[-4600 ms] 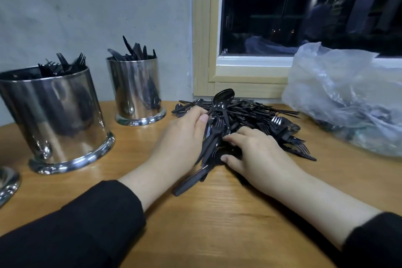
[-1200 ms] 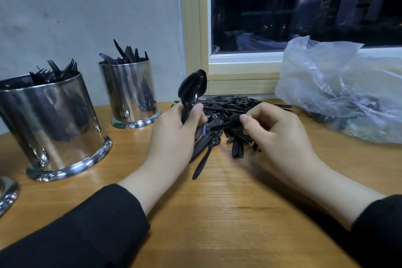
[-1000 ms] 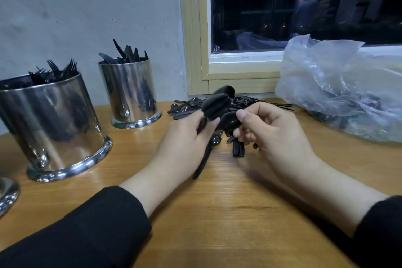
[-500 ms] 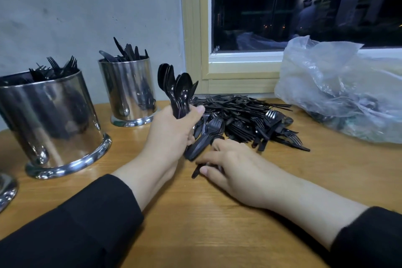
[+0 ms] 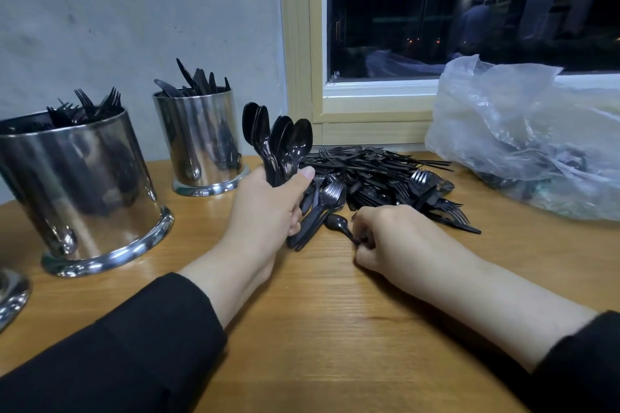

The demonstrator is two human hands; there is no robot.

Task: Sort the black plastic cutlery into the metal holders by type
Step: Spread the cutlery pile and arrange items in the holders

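1. A bundle of black plastic spoons (image 5: 278, 144) is gripped by the left hand (image 5: 268, 211), fingers and thumb curled round the handles, with the bowls standing upright above the fist.
2. A single small black plastic spoon (image 5: 339, 224) is pinched at its handle by the curled fingers of the right hand (image 5: 399, 241); its bowl points left, low over the wooden desk (image 5: 318, 329).
3. A loose heap of black plastic cutlery (image 5: 379, 178) lies on the desk just behind both hands; forks and long handles are seen mixed in it.
4. A large polished metal cylindrical holder (image 5: 77, 188) stands at the left of the desk, and black forks (image 5: 87, 104) are seen rising above its rim.
5. A smaller polished metal cylindrical holder (image 5: 199, 137) stands farther back, near the wall, and black knives (image 5: 194, 80) are held in it.
6. The edge of a third metal holder (image 5: 10, 295) is seen at the left border; its contents cannot be told.
7. A crumpled clear plastic bag (image 5: 523, 137) rests on the desk at the right, below a pale-framed window (image 5: 315, 43), with dark items dimly seen inside it.
8. Black sleeves (image 5: 134, 355) cover both forearms.
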